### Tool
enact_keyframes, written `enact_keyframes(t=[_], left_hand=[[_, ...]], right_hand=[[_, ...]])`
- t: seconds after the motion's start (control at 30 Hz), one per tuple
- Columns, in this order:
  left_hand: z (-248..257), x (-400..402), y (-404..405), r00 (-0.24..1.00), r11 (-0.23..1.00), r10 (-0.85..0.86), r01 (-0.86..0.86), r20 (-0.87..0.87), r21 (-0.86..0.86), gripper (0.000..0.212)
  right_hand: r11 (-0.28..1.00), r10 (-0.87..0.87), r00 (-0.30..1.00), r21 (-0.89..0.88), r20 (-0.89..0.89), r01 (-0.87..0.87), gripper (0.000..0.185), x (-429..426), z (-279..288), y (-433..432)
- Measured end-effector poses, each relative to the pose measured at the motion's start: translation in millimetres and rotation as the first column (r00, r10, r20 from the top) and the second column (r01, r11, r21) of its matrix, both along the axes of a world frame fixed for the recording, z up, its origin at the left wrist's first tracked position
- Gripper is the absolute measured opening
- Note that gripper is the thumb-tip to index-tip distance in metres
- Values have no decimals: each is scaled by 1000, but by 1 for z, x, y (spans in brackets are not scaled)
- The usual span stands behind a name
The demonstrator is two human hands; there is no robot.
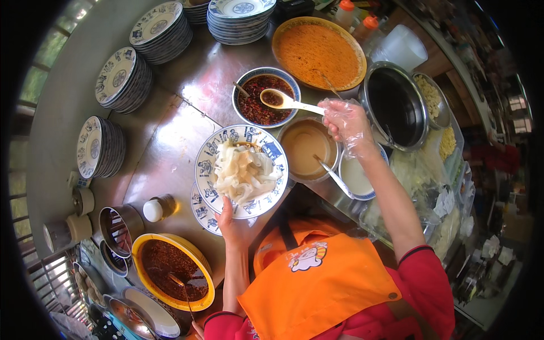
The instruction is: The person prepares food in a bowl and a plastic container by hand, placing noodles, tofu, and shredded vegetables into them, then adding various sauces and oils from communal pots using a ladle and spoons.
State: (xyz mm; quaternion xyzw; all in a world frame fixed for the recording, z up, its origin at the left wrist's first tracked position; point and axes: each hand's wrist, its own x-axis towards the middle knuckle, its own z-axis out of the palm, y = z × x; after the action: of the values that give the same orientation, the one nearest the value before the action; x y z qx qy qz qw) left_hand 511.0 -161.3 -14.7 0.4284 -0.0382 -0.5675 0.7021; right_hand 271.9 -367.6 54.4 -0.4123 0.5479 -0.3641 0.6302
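Observation:
My left hand [231,225], bare, grips the near rim of a patterned plate [204,174] that bears wide pale noodles [244,170] with brown sauce on them. My right hand [346,123], in a clear plastic glove, holds a white spoon [297,104] by its handle. The spoon's bowl has dark sauce in it and is over a blue-rimmed bowl of red chili sauce [263,95]. Below the right hand are a bowl of tan sauce [304,146] and a bowl of whitish liquid [357,170] with a spoon across it. Another plate [199,212] lies partly under the held one.
Stacks of plates [159,27] line the far left of the metal counter [157,144]. A large bowl of orange sauce [321,53] stands at the back, a steel pot of dark liquid [395,106] at right. A yellow basin of chili oil [172,272] and a small glass jar [159,207] are at lower left.

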Motion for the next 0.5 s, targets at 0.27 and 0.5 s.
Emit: enact_keyframes(t=[0.27,0.5], left_hand=[[3,-2,-29,998,998,54,-53,-26,21,45],[-10,-4,-32,998,999,24,-26,-64,-20,45]], right_hand=[[987,150,988,-61,17,-149,22,5,45,50],[367,101,757,-683,-645,-631,34,5,38,85]])
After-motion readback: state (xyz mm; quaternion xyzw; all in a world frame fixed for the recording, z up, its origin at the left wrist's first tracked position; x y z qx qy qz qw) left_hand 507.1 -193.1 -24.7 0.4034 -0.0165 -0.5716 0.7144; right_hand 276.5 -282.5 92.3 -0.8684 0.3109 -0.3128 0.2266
